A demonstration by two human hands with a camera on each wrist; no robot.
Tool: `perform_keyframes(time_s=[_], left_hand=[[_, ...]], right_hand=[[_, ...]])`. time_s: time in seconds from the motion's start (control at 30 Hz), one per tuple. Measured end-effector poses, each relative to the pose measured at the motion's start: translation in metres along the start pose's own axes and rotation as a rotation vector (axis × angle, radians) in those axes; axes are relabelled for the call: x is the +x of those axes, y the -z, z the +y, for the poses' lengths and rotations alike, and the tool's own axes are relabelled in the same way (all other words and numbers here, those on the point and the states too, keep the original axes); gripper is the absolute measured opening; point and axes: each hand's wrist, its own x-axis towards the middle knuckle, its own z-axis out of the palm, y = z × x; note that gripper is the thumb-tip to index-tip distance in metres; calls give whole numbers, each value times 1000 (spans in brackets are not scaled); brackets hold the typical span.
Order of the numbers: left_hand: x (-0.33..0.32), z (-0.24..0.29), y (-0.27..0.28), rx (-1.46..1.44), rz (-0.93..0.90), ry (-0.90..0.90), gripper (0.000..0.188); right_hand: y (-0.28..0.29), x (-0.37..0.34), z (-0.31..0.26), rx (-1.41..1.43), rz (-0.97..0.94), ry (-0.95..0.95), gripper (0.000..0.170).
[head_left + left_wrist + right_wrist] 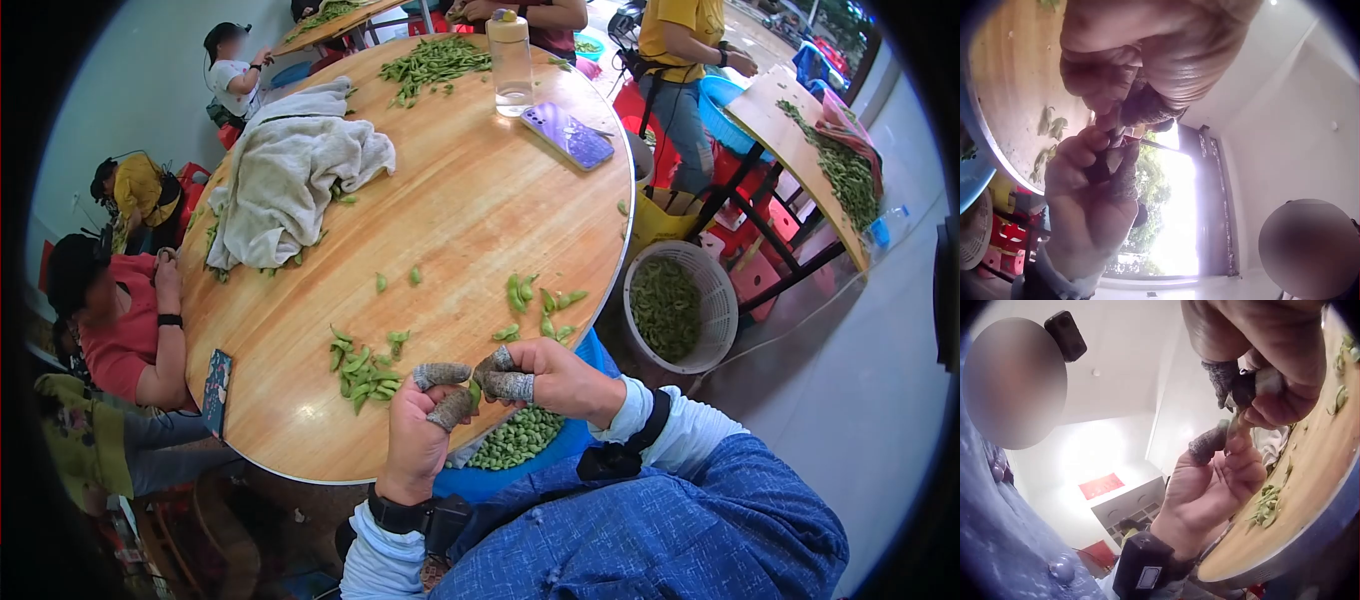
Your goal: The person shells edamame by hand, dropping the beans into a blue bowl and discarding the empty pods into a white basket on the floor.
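Both hands meet over the near table edge, with grey wrappings on thumbs and fingertips. The left hand [418,430] pinches a green pod [475,392] between wrapped thumb and finger; in the right wrist view the same pod [1232,430] stands between the two hands. My right hand [545,378] holds the pod's other end, fingers curled. Below the hands, shelled green beans [520,440] fill a blue basin [575,440]. A pile of pods [362,375] lies left of the hands, and a few loose pods [520,292] lie beyond the right hand.
On the round table [450,210] are a crumpled cloth [290,170], more pods [435,65], a water bottle [511,65], a purple phone [567,135] and a patterned phone [216,392]. A white basket [710,310] of pods stands right. Several people work around.
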Motion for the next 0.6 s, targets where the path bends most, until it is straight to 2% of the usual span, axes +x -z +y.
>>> perform_keyframes(time_s=[0.1, 0.27, 0.37, 0.5, 0.57, 0.6], left_hand=[[0, 1, -4, 40, 33, -13, 36], [-2, 0, -2, 55, 21, -12, 36], [-5, 2, -3, 43, 11, -6, 31], [-2, 5, -5, 127, 1, 43, 28], [8, 7, 2, 306, 8, -27, 23], [16, 8, 7, 393, 13, -59, 20]], right_hand=[[1, 1, 4, -24, -9, 5, 11], [-2, 1, 6, -46, -15, 12, 10], [-2, -1, 0, -61, -18, -50, 10], [4, 5, 7, -183, 7, 85, 12], [13, 7, 9, -229, 49, 169, 12], [20, 7, 4, -352, 119, 205, 13]])
